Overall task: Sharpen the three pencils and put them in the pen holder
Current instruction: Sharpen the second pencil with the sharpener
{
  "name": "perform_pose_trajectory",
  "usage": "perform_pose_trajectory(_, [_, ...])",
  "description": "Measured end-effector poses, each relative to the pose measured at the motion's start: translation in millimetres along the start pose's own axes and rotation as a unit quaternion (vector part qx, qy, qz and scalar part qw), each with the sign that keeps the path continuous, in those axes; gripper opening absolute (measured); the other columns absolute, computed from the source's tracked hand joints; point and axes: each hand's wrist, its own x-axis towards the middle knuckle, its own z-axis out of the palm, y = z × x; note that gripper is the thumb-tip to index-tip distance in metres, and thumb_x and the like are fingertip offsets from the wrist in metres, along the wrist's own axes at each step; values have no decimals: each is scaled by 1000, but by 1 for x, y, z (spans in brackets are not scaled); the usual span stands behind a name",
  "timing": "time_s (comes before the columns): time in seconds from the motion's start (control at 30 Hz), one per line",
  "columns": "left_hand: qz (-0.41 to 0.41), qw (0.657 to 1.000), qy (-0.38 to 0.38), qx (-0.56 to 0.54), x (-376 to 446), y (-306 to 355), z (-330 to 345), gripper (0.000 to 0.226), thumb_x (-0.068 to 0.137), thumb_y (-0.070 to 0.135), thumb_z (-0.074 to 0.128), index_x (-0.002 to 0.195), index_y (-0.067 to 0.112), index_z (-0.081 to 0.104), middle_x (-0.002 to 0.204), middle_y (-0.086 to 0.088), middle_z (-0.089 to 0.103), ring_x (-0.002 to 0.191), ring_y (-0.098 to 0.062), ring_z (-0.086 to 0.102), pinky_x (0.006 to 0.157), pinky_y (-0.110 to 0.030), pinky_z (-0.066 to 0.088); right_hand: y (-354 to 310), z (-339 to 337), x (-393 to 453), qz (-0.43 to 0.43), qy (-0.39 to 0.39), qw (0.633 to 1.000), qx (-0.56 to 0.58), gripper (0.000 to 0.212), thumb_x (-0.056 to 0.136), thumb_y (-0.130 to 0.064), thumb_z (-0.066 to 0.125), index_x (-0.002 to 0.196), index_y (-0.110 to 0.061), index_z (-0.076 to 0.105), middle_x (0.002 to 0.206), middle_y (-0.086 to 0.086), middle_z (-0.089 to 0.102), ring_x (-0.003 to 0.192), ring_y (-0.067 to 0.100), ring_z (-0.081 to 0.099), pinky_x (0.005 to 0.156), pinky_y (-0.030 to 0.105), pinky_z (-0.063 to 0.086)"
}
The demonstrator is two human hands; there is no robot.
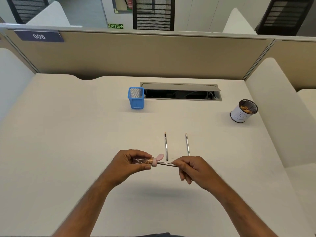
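From the head camera, your left hand (127,164) is wrapped around a clear sharpener (145,161) with a pink cap, holding it sideways just above the counter (68,134); brown shavings show inside the clear tube and the small pink lid flap stands open. Your right hand (191,167) pinches a pencil (166,164) between thumb and fingers, and the pencil's tip end sits in the pink cap, so the two hands are joined by it. Two more pencils lie flat on the counter just beyond your hands, roughly parallel, points away from you: the left pencil (166,145) clear of both hands, the right pencil (187,143) with its near end hidden behind your right hand. Farther back, the blue mesh pen holder (136,98) stands upright beside the open cable tray (181,92), with no pencil showing in it. Well off to the right stands a round cup (243,111) with a white paper label, holding shavings.
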Motion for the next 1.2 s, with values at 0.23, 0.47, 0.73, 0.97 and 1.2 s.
perform_pose_trajectory(0.23, [1,1000,5,2,-2,0,1,33,80,2,92,107,19,86,103,2,87,98,-15,83,88,-25,66,-2,3,-3,-18,47,998,-32,13,101,-26,71,89,-25,77,72,3,70,62,8,60,66,24,53])
perform_pose_trajectory(0.47, [7,1000,9,0,-4,3,-5,30,81,2,91,103,22,86,104,1,87,99,-16,83,88,-25,65,5,1,-5,8,15,999,-46,32,109,-35,56,86,-23,75,60,-1,66,50,15,59,67,31,51])
perform_pose_trajectory(0.73, [9,998,57,-25,-8,-2,-19,33,82,0,89,98,29,87,104,1,87,101,-17,82,90,-28,63,16,-1,-11,10,38,999,-13,27,109,-27,57,90,-23,76,69,12,69,51,17,58,65,32,49])
perform_pose_trajectory(0.97, [-15,997,57,-50,-11,-10,-16,28,84,1,89,106,18,84,106,-3,87,104,-20,82,99,-40,62,23,3,-9,14,48,999,19,13,106,-20,63,95,-15,67,74,18,68,57,20,61,60,18,46])
perform_pose_trajectory(1.2, [-28,998,43,-48,-15,-15,-13,27,83,4,90,104,22,85,109,-2,86,105,-20,82,97,-36,62,43,11,3,49,59,997,-4,10,105,-23,63,99,-17,58,79,10,77,65,18,70,61,23,49])
